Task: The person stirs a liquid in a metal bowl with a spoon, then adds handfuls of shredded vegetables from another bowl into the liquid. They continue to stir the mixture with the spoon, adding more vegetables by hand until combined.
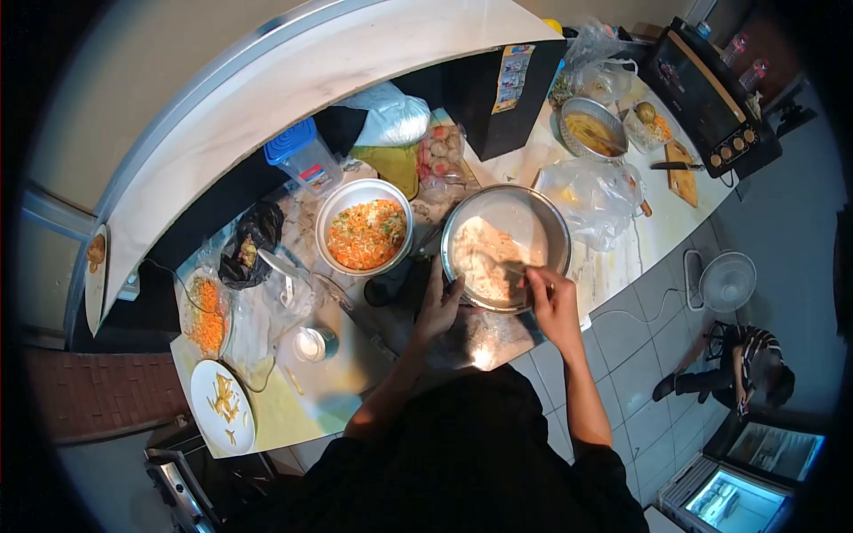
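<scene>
A wide metal bowl (562,222) stands at the counter's front edge, with a pale, lumpy flour-like mix (480,258) in its lower left part. My left hand (438,306) grips the bowl's near left rim, its thumb up at the edge. Over the near right rim, my right hand (553,306) is closed on what looks like a spoon, whose far end dips into the mix. Left of this bowl is a white bowl (322,233) of chopped orange, white and green vegetables (366,234).
A knife (351,306), an open white jar (311,345) and a plate (203,417) of fried strips lie to the left. Plastic bags (591,200), a metal pot (569,133), a cutting board (682,182) and an oven (702,98) occupy the right. A person (746,369) sits beyond.
</scene>
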A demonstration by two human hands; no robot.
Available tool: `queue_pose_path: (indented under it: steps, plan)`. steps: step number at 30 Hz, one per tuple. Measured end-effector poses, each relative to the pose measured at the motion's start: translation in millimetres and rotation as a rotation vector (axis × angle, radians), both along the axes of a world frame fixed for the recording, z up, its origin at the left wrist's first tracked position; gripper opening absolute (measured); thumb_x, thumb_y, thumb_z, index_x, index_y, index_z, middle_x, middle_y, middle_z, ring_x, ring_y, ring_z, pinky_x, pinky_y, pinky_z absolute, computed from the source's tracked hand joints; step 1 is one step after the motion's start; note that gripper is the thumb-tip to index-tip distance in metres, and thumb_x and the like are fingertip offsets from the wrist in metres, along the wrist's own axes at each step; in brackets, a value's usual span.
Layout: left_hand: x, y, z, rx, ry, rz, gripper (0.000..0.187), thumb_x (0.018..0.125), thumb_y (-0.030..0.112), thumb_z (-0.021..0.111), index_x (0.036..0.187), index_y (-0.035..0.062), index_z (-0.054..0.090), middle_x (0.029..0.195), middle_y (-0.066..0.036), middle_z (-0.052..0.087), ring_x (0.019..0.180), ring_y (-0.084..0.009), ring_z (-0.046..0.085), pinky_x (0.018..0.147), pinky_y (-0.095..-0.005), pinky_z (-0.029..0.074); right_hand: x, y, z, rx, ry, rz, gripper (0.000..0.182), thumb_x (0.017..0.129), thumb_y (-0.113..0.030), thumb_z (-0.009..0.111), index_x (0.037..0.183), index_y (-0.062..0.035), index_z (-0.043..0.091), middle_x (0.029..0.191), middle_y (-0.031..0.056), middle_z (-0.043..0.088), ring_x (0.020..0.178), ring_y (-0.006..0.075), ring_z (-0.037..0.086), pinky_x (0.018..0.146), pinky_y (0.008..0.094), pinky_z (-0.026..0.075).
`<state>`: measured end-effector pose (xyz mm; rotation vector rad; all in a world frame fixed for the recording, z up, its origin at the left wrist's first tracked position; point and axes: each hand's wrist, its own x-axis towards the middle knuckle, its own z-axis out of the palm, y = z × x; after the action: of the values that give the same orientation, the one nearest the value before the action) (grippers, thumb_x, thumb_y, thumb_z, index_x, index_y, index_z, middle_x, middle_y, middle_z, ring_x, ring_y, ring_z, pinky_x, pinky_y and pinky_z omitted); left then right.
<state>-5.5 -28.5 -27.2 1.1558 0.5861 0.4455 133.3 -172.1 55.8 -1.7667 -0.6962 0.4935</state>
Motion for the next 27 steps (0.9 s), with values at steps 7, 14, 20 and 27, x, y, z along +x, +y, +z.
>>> queue_pose_path:
  steps: [7, 14, 20, 27]
  plan:
    - [2, -2, 14, -0.020, 0.035, -0.015, 0.069, 0.099, 0.010, 0.045, 0.150, 0.0175, -0.001, 0.143, -0.021, 0.028, 0.104, -0.0297, 0.061, 0.070, -0.0379, 0.064, -7, -31, 42, -0.051, -0.355, 0.049, 0.017, 0.093, -0.004, 0.054, 0.099, 0.0061, 0.067, 0.073, 0.0126, 0.061, 0.057, 0.0159, 0.054, 0.053, 0.0284, 0.042]
    - [2, 2, 15, -0.078, 0.029, -0.067, 0.068, 0.099, 0.008, 0.044, 0.150, 0.0171, 0.000, 0.142, -0.021, 0.029, 0.107, -0.0312, 0.060, 0.072, -0.0392, 0.063, 2, -46, 15, -0.062, -0.393, -0.055, 0.017, 0.093, -0.006, 0.054, 0.097, 0.0035, 0.067, 0.075, 0.0124, 0.064, 0.064, 0.0164, 0.057, 0.051, 0.0288, 0.039]
    - [3, -2, 19, -0.032, 0.028, -0.042, 0.067, 0.099, 0.007, 0.043, 0.150, 0.0175, 0.000, 0.141, -0.021, 0.030, 0.110, -0.0316, 0.058, 0.072, -0.0401, 0.063, 7, -39, 22, -0.152, -0.442, -0.321, 0.030, 0.098, -0.017, 0.049, 0.089, 0.0062, 0.066, 0.059, 0.0064, 0.057, 0.051, 0.0089, 0.044, 0.047, 0.0290, 0.035]
    - [3, 1, 14, -0.027, 0.032, -0.055, 0.069, 0.099, 0.007, 0.044, 0.150, 0.0186, -0.001, 0.141, -0.019, 0.030, 0.111, -0.0312, 0.056, 0.074, -0.0416, 0.063, -15, 12, -17, 0.018, -0.068, -0.326, 0.037, 0.101, -0.023, 0.045, 0.089, 0.0049, 0.065, 0.061, 0.0029, 0.061, 0.051, 0.0061, 0.050, 0.046, 0.0240, 0.037]
